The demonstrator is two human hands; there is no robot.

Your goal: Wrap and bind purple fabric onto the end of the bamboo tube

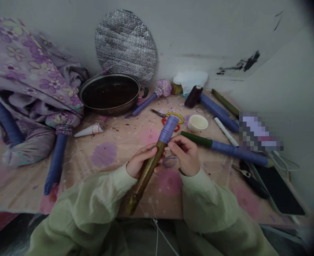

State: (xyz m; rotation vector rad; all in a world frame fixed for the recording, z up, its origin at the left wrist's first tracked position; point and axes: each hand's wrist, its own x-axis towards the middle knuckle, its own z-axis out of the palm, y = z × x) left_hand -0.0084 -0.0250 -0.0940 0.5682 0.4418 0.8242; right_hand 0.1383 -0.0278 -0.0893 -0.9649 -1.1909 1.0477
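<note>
My left hand is wrapped round a brownish-green bamboo stick, which slants across in front of me. Its upper end is wound with a purple strip. Close beside the lower edge of that winding, my right hand is closed, thumb and finger pinched on what looks like the strip's free end. A thin loop of the strip hangs between my hands. Just beyond the wound end lie scissors with yellow and red handles. Right of them stands a small white bowl.
A dark pan stands at the back left near purple-wrapped sticks tied with flowered cloth. A white cone lies before it. To the right are a wrapped bamboo stick, a thread spool, an awl and a phone.
</note>
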